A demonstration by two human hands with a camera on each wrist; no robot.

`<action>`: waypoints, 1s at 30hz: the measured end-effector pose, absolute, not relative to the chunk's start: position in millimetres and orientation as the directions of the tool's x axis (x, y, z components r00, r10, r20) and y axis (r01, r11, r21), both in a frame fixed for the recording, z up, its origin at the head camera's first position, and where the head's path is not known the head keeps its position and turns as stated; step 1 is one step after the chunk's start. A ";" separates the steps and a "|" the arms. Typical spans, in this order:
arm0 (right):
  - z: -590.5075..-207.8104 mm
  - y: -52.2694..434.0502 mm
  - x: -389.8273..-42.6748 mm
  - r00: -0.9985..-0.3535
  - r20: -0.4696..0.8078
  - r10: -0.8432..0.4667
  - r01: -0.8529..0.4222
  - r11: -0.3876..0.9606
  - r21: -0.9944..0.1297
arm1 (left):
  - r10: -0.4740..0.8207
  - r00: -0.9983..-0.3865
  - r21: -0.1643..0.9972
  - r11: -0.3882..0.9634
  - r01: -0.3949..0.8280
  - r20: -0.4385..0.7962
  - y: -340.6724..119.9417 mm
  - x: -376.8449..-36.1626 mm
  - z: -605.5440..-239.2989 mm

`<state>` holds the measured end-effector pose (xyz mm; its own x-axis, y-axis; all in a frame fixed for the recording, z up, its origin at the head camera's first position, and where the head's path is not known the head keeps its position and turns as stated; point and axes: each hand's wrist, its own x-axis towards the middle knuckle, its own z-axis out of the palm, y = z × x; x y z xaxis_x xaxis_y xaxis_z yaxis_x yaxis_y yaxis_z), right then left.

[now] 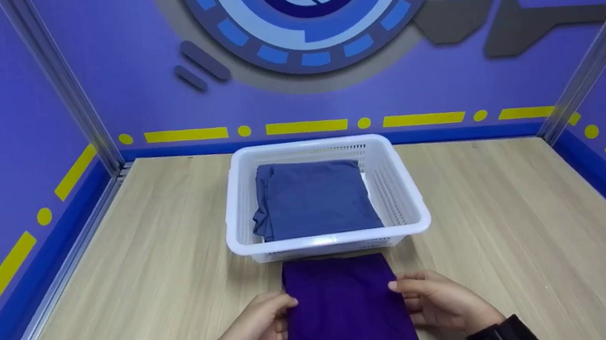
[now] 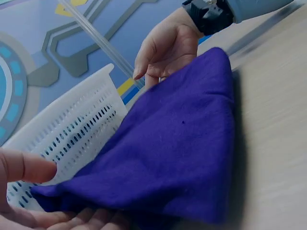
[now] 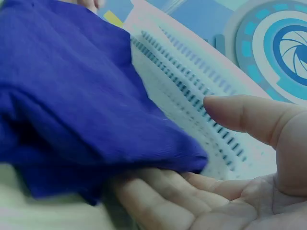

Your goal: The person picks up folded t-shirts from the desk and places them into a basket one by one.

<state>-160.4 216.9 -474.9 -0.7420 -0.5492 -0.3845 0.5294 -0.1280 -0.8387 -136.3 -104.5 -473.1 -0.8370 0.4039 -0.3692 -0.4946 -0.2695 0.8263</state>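
A folded purple cloth (image 1: 348,313) lies between my two hands, in front of the white basket; what kind of garment it is cannot be told. At its left edge is my left hand (image 1: 258,326), its fingers (image 2: 91,218) reaching under the fabric and its thumb raised apart from it. On the opposite edge, my right hand (image 1: 443,299) also has its fingers (image 3: 153,194) beneath the cloth, with the thumb held away above. In both wrist views the cloth's near side looks lifted off the table.
The white perforated basket (image 1: 331,240) stands just beyond the purple cloth. Folded grey-blue fabric (image 1: 317,197) lies inside it. The wooden table (image 1: 148,267) is bounded by a blue back wall (image 1: 323,99) and side walls with metal corner posts.
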 end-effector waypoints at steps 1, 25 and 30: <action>-476.2 213.6 -159.9 -0.736 -0.376 -0.562 0.532 -0.137 -0.836 | 0.419 -0.836 0.821 -0.289 -0.493 -0.355 -102.2 -137.2 -475.1; -479.3 205.0 -151.8 -0.639 -0.370 -0.674 0.586 -0.115 -0.802 | 0.435 -0.836 0.842 -0.260 -0.473 -0.335 -93.5 -142.1 -482.5; -460.1 209.4 -149.6 -0.648 -0.329 -0.687 0.544 -0.116 -0.831 | 0.471 -0.828 0.862 -0.233 -0.451 -0.305 -100.7 -133.5 -466.3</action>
<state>-149.6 209.4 -460.1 -0.6483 -0.6866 -0.3290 0.5444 -0.1160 -0.8308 -133.5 -100.7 -466.3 -0.8277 0.4708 -0.3055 -0.4507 -0.2333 0.8616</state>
